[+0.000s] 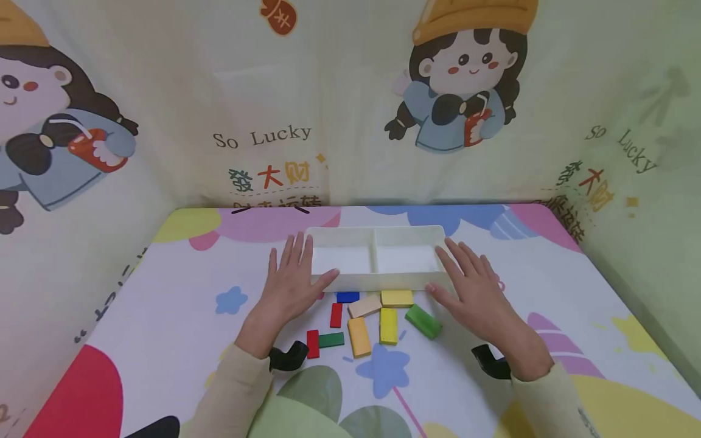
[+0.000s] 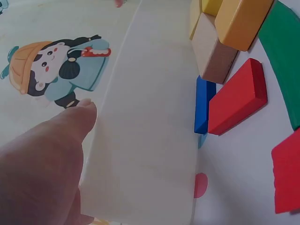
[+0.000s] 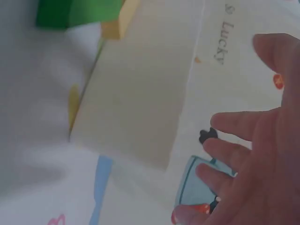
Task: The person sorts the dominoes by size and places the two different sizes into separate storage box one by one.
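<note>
A white two-compartment tray (image 1: 378, 282) stands on the table with nothing inside it. At its left end is my left hand (image 1: 292, 280), fingers straight and thumb out over the front corner. My right hand (image 1: 475, 292) is at the opposite end, fingers spread, fingertips right by the rim. Neither hand holds anything. Loose blocks lie in front of the tray: blue (image 1: 347, 297), bare wood (image 1: 364, 306), pale yellow (image 1: 397, 298), yellow (image 1: 389, 326), orange (image 1: 359, 337), bright green (image 1: 424, 322), dark green (image 1: 331, 340) and two red ones (image 1: 336, 315).
The table (image 1: 186, 304) wears a colourful printed cover. Behind it hangs a pale curtain (image 1: 356, 121) with cartoon figures. Black straps' ends (image 1: 288, 358) stick out below both wrists, near the blocks on the left side.
</note>
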### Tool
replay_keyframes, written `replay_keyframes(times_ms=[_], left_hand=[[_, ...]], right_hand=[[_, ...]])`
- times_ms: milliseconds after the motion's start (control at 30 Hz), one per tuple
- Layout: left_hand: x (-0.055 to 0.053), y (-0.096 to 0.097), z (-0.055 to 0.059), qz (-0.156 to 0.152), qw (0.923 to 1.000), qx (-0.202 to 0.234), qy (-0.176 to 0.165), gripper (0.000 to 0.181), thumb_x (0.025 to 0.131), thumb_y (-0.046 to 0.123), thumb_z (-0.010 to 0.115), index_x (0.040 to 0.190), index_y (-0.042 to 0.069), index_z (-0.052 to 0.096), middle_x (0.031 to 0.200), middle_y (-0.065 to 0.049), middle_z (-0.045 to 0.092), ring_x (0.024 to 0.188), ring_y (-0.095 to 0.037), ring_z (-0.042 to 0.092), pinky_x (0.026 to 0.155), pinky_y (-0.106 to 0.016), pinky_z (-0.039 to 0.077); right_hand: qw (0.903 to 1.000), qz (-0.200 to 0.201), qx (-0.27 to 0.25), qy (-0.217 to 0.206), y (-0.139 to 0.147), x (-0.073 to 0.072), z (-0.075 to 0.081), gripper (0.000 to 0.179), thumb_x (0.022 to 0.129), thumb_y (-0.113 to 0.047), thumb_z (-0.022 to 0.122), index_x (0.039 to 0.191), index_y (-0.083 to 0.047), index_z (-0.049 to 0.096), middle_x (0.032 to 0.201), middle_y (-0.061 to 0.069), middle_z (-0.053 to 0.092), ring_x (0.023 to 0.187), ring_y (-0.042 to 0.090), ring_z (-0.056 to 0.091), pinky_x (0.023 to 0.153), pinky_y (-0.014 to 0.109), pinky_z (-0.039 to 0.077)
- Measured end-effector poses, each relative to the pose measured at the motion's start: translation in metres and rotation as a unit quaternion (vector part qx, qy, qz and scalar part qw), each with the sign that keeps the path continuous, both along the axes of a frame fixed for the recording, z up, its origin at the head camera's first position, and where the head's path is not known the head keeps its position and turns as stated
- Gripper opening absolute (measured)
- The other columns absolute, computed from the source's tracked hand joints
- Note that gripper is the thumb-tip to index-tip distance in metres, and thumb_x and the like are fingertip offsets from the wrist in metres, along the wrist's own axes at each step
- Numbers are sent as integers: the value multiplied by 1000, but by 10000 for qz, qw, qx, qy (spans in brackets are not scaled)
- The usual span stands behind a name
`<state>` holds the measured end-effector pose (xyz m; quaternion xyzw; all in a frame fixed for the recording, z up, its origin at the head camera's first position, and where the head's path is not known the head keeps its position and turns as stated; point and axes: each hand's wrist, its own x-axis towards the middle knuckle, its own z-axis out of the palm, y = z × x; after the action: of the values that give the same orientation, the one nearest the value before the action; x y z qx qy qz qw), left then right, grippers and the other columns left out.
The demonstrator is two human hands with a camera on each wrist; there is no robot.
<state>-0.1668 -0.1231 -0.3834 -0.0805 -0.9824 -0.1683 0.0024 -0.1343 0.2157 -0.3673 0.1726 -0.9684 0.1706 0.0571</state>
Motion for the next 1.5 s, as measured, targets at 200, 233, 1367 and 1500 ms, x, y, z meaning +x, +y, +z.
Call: replay_keyframes(times_ms=[200,233,1367,1500], left_hand=[[-4,-1,2,38,9998,-87,165,102,92,69,45,158,1,8,167,-16,3,156,-34,0,122,-62,-2],[-5,-1,2,54,9998,-79,194,103,91,69,46,158,0,9,167,-16,4,156,-34,1,122,-61,-2],[-4,0,-3,171,9997,165,-99,97,95,64,45,159,2,6,167,-19,6,155,-36,2,123,-59,4],[-3,-1,-2,185,9996,156,-120,98,94,64,46,158,1,6,166,-20,7,155,-37,2,123,-59,4]], right_hand=[[9897,815,-255,1153,-10,2,3,72,88,-25,73,150,-5,40,158,15,33,141,39,35,110,60,35],[9881,877,-298,1227,-11,2,4,71,87,-22,74,149,-6,41,157,15,35,139,37,38,108,59,38],[9883,1274,352,-760,-35,18,-16,36,82,-5,79,115,-10,68,112,3,52,88,11,54,76,26,55],[9884,1220,421,-795,-37,18,-14,35,82,-6,79,115,-11,69,108,1,55,90,11,54,79,28,56]])
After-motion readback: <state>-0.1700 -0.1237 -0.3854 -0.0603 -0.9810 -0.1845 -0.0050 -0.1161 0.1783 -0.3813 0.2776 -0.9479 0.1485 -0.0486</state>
